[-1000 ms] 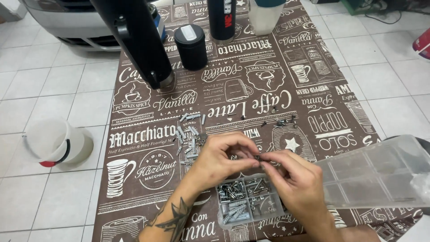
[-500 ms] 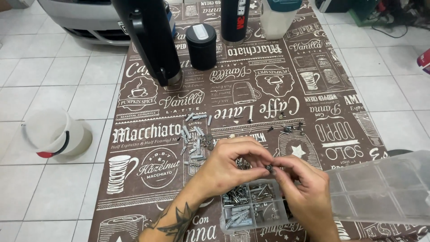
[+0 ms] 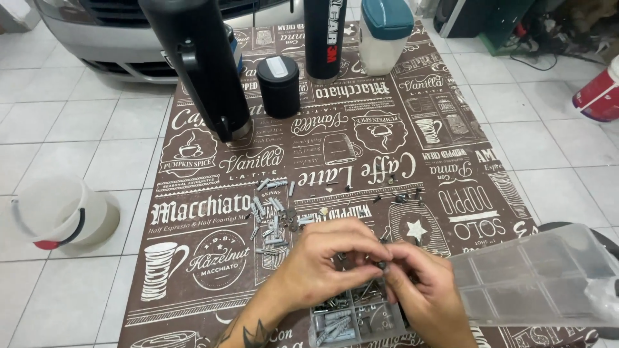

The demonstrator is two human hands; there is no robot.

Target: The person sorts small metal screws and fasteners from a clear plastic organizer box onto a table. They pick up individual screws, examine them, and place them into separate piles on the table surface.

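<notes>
My left hand and my right hand meet above a small clear organiser box filled with screws and grey wall plugs. Both hands pinch a small dark screw between their fingertips. A loose heap of grey wall plugs and screws lies on the brown patterned tablecloth just beyond my left hand. The box's open clear lid sticks out to the right of my right hand.
At the far end stand a tall black flask, a short black canister, a black cylinder and a white jar with a teal cap. A few dark screws lie mid-cloth. A white bucket sits on the tiled floor at left.
The view has shifted slightly, so the table items sit lower in frame. Both hands stay together over the box, fingers working the small screw.
</notes>
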